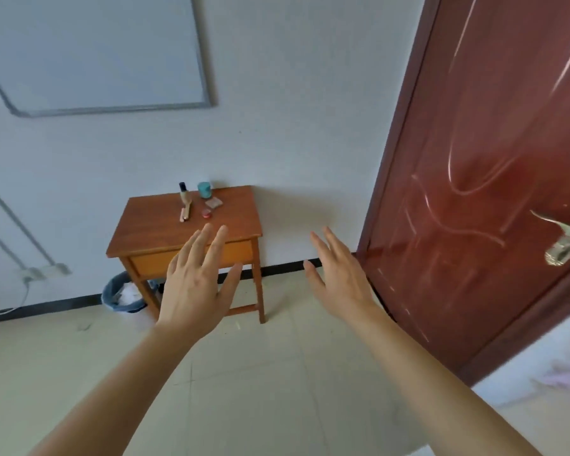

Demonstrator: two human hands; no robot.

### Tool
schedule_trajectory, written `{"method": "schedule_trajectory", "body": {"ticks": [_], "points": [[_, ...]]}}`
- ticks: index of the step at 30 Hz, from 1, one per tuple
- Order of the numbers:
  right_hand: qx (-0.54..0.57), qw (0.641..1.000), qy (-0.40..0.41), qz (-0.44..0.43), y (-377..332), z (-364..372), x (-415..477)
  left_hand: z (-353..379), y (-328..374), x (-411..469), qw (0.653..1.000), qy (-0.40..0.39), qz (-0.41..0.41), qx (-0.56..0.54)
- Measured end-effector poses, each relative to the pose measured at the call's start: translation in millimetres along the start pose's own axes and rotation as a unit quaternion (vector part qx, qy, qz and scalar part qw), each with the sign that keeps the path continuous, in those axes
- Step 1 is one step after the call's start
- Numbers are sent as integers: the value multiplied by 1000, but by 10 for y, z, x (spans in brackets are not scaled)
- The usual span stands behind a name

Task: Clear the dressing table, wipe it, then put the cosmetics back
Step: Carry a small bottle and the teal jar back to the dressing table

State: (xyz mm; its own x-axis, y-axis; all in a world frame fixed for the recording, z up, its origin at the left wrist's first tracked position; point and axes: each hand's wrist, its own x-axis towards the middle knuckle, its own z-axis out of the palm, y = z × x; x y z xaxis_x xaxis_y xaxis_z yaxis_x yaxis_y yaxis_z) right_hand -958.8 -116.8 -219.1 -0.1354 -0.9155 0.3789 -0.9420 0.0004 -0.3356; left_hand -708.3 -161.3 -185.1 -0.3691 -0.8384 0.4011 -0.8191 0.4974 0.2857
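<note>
Both hands, left (196, 284) and right (338, 278), outstretched, fingers spread, empty

We are seeing bright, soft daylight; glare is streaking the red door (494, 159), and wide-angle distortion is bending the blurry edges.

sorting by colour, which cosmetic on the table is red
The small round pot, the only red one, sitting just in front of the teal jar.
</note>
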Motion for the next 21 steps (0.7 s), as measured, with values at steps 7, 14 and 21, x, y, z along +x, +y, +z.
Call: {"method": "schedule_trajectory", "body": {"ticks": [7,14,21], "points": [[23,999,-43,-23,-639,724,816,197,-943,397,999,-14,-49,8],[46,997,-49,-42,-548,1553,1883,603,-1615,1256,996,-26,-90,5],[65,993,-89,-32,-295,2292,3356,1088,-2251,2682,986,-75,-132,63]]}}
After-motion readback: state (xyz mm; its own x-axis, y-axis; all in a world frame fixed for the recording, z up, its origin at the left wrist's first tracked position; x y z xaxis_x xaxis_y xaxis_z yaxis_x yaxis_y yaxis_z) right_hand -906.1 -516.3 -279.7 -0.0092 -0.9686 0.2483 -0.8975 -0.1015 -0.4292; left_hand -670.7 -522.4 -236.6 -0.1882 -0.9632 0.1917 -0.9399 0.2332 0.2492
